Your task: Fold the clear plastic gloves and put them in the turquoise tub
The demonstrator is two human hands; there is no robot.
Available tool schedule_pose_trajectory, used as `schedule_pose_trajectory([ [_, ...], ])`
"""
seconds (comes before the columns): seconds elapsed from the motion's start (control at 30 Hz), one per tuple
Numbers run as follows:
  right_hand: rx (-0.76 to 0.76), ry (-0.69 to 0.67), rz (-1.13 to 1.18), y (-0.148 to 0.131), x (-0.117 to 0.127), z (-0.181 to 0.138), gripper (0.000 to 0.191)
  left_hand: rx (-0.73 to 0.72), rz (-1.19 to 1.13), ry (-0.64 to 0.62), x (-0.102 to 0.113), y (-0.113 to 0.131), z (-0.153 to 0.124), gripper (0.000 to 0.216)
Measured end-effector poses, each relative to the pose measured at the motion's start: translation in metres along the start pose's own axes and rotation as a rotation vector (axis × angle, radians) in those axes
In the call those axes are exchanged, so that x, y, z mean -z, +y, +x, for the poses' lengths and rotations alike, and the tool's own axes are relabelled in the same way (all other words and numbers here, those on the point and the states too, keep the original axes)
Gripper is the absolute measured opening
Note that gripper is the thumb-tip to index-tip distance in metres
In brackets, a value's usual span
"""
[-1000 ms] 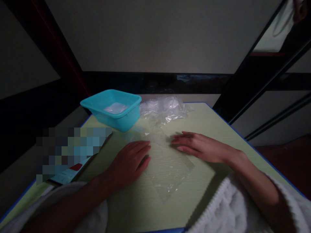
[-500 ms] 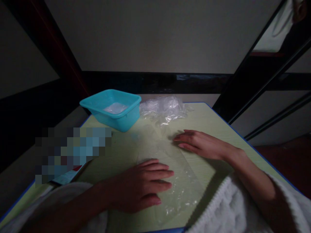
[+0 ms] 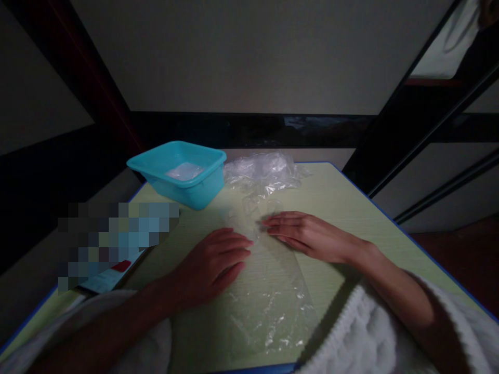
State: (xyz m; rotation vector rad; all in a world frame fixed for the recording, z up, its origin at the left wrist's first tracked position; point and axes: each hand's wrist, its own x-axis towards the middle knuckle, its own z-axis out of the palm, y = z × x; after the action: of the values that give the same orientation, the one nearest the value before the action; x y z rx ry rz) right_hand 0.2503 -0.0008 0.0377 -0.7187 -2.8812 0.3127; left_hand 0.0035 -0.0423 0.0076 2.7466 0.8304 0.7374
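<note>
A clear plastic bag (image 3: 268,296) lies flat on the table in front of me, its wrinkled lower part near the front edge. My left hand (image 3: 214,265) rests over the left side of the bag, fingers stretched out and pointing right. Across from it, my right hand (image 3: 304,231) lies with extended fingers on the bag's upper right part. Neither hand grips anything. Behind the hands sits a crumpled heap of clear plastic bags (image 3: 268,171).
A turquoise plastic basin (image 3: 206,184) with a whitish, flat thing inside stands at the back left. On the left lies a phone-like device (image 3: 113,272), its screen mostly blurred out. The pale table (image 3: 343,197) has a blue edge and meets a wall behind.
My left hand has moved away from me and slightly left, uncovering the bag's lower part. My right hand has shifted a little left, onto the bag.
</note>
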Motion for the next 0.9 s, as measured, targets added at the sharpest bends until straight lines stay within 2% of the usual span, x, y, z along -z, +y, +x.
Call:
schedule_pose_trajectory([
  [0.17, 0.035, -0.014, 0.015, 0.003, -0.004, 0.0, 0.036, 0.045, 0.099, -0.118, -0.001, -0.001, 0.002, 0.028],
  [0.57, 0.035, -0.04, 0.044, 0.001, -0.007, 0.003, 0.033, 0.048, 0.1, -0.183, -0.005, -0.001, 0.001, 0.031],
  [0.73, 0.04, -0.042, 0.029, 0.001, -0.004, 0.0, 0.034, 0.081, 0.023, -0.125, 0.001, -0.004, 0.0, 0.031],
  [0.9, 0.013, -0.009, 0.008, -0.004, 0.009, -0.01, 0.029, 0.236, -0.084, -0.062, 0.013, -0.005, 0.001, 0.033],
])
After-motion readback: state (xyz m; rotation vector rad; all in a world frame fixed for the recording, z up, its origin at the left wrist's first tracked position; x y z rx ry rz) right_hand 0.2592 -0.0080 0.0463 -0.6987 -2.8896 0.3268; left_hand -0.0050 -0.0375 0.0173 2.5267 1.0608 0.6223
